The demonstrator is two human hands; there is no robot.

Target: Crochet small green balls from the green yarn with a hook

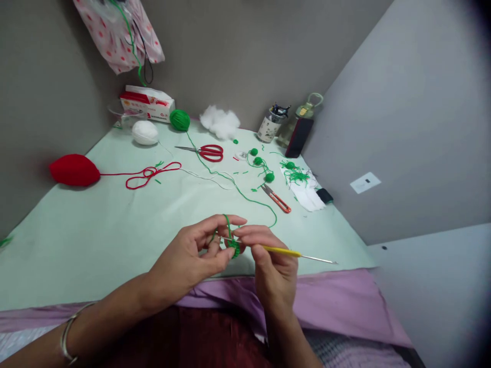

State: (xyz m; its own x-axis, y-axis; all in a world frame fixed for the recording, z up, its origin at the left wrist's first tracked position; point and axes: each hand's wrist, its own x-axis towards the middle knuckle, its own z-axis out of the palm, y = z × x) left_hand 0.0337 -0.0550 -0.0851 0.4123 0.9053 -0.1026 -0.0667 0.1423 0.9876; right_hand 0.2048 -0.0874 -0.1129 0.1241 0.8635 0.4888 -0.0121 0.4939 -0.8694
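A small green crocheted piece [234, 249] is pinched between the thumb and fingers of my left hand [203, 248]. Green yarn loops over that hand's raised index finger. My right hand [274, 263] grips a crochet hook [282, 251] by its yellow handle. The hook's thin metal front end points left and meets the green piece; its other metal end sticks out to the right. From a green yarn ball [180, 120] at the back, a strand curves across the table towards my hands.
On the pale green table [115, 240] are a red yarn ball [74, 170], a white yarn ball [144, 133], red-handled scissors [210, 153], orange snips [278, 199], white stuffing [220, 122], small green balls [269, 177], a phone [299, 138], a bottle, a pen cup and a tissue box.
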